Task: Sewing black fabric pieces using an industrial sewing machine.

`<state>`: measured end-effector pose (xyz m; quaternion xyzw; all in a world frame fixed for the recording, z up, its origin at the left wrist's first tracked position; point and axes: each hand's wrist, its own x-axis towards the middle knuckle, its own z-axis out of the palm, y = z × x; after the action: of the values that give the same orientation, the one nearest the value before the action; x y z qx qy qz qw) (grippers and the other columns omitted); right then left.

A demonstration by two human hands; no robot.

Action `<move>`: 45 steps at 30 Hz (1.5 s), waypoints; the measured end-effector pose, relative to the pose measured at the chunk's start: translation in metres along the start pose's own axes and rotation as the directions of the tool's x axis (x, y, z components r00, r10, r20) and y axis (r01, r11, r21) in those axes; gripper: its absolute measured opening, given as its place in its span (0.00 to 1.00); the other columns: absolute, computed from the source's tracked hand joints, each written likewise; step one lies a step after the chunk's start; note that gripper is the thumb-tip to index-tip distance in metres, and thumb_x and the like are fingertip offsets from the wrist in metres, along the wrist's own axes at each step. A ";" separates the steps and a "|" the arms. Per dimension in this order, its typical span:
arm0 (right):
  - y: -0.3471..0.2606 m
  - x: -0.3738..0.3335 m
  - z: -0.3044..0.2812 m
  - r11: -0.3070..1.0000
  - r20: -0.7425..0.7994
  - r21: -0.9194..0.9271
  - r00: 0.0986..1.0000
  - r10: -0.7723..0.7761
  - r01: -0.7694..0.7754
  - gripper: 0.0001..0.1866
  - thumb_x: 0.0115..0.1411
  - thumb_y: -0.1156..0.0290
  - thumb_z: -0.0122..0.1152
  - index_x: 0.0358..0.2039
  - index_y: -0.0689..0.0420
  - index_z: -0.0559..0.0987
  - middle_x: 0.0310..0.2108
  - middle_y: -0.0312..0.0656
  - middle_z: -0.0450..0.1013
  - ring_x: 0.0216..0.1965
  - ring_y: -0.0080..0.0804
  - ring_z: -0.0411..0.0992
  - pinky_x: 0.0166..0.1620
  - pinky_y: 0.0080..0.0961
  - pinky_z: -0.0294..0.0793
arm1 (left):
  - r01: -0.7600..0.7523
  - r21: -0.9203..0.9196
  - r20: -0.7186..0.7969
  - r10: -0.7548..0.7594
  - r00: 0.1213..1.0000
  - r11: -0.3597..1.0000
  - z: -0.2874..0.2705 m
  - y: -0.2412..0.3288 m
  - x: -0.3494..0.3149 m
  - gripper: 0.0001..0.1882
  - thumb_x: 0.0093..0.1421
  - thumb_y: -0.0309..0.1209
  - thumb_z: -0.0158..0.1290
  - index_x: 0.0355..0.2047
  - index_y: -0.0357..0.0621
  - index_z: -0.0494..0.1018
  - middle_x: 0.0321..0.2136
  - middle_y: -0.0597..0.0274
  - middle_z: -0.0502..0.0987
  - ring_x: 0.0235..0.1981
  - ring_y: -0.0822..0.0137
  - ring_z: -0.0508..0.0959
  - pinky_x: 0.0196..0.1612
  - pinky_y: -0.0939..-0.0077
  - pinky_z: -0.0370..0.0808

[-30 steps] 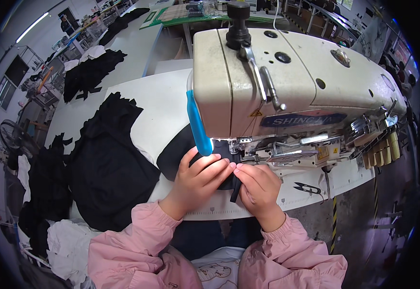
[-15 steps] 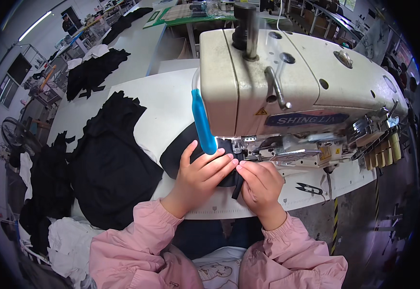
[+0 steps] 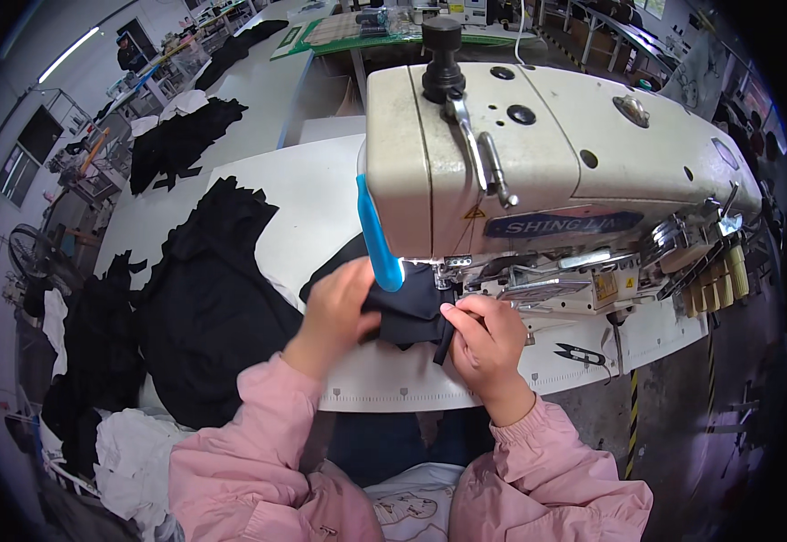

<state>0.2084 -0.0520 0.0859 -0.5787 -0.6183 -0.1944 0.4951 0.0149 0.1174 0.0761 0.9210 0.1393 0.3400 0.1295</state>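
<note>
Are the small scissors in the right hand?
No, the scissors lie on the white table, apart from the right hand, which pinches black cloth.

Left hand (image 3: 332, 307) — blurred, pink sleeves (image 3: 249, 452) — cut off

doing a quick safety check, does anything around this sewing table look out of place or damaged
Nothing looks clearly damaged or spilled. The snips lie loose on the table, right of the right hand; the white cloth at lower left is crumpled, merely untidy.
</note>
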 end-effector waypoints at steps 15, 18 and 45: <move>-0.012 0.002 -0.011 0.981 -0.036 0.193 0.999 -0.004 0.011 0.21 0.44 0.86 0.68 0.41 0.57 0.86 0.37 0.40 0.81 0.34 0.40 0.80 0.36 0.32 0.79 | 0.090 0.108 -0.255 -0.060 0.965 0.990 -0.007 0.097 -0.017 0.23 0.61 0.20 0.54 0.55 0.57 0.77 0.58 0.66 0.77 0.63 0.57 0.75 0.76 0.36 0.48; -0.018 0.002 -0.013 0.983 -0.038 0.185 0.999 0.024 -0.016 0.20 0.43 0.85 0.69 0.40 0.57 0.85 0.37 0.41 0.81 0.34 0.41 0.80 0.36 0.33 0.80 | 0.095 -0.068 -0.250 -0.109 0.962 0.993 0.014 0.115 -0.019 0.26 0.60 0.26 0.61 0.58 0.52 0.71 0.60 0.64 0.76 0.67 0.54 0.70 0.77 0.33 0.43; -0.006 -0.019 -0.020 0.985 0.105 0.126 0.986 -0.128 0.115 0.12 0.48 0.79 0.69 0.36 0.58 0.85 0.41 0.40 0.82 0.46 0.40 0.83 0.45 0.35 0.85 | -0.079 0.117 -0.302 0.111 0.947 0.990 0.041 0.077 0.006 0.18 0.53 0.27 0.63 0.45 0.48 0.87 0.45 0.65 0.81 0.50 0.60 0.82 0.56 0.58 0.80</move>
<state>0.2075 -0.0803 0.0805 -0.5191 -0.6899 -0.1540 0.4804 0.0594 0.0420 0.0755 0.8679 0.1305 0.4775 0.0417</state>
